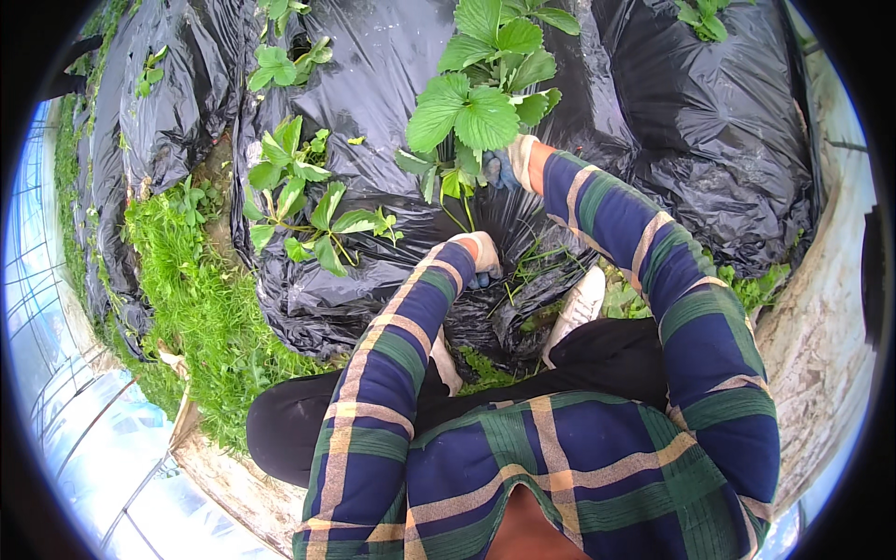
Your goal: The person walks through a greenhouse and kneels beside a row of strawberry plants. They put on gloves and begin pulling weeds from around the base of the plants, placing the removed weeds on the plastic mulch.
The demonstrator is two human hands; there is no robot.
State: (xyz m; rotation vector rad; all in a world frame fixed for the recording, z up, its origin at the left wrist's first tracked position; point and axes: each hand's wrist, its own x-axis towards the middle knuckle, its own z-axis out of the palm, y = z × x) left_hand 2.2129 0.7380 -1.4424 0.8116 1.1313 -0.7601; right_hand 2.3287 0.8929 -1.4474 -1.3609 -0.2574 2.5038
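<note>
My right hand (pixel 505 168), in a glove with a pale cuff and blue-grey fingers, reaches to the base of a large strawberry plant (pixel 465 115). Leaves cover part of its fingers, so its grip is hidden. Lower down, my left hand (pixel 484 257) is gloved too and bent down at the black plastic mulch film (pixel 381 77); its fingertips are mostly out of sight. Thin green stems (pixel 458 213) run from the plant towards my left wrist. Loose grass blades (pixel 535 262) lie on the film just right of my left hand.
Smaller strawberry plants (pixel 329 224) grow through the film on the left. A grassy furrow (pixel 199 280) separates this bed from another film-covered bed (pixel 161 105). My white shoes (pixel 577 304) stand at the bed's end. Dirty pale sheeting (pixel 819 350) borders the right side.
</note>
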